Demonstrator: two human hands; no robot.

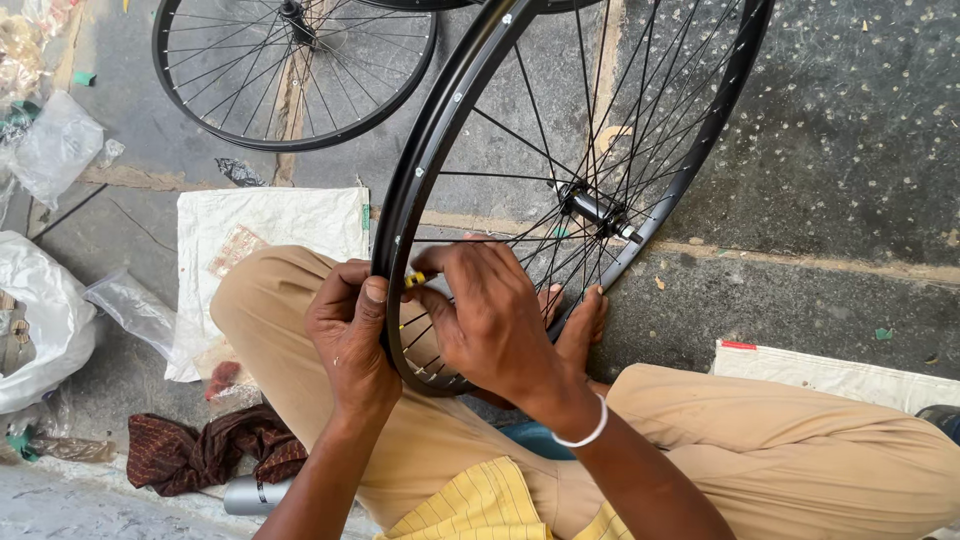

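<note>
Spokes fan out from the hub [592,208] of a black bicycle wheel [440,130] that stands tilted across the person's lap, its lowest arc resting between the knees at about six o'clock of the rim. The left hand [348,335] wraps the rim from outside at roughly seven o'clock, thumb pressed flat on the sidewall, fingers curled behind. The right hand [490,320] reaches inside the rim just beside it, fingertips pinched together on a small yellow tool [414,279] set against a spoke end near the rim — whether it grips the nipple itself is hidden by the fingers.

By its look the wheel is light for its size and stiff at the rim, though the thin spokes would bend if pulled sideways; the rim wall seems the sound place to hold, since its smooth black finish gives the palm a broad seat.

At nine o'clock of the scene lie clear plastic bags [55,150], contents too crumpled to tell. A white sack [270,218] is spread on the ground under the left knee. A second wheel [290,70] lies flat at eleven o'clock, and a dark red cloth [205,450] sits at seven o'clock beside a grey can [255,495].
</note>
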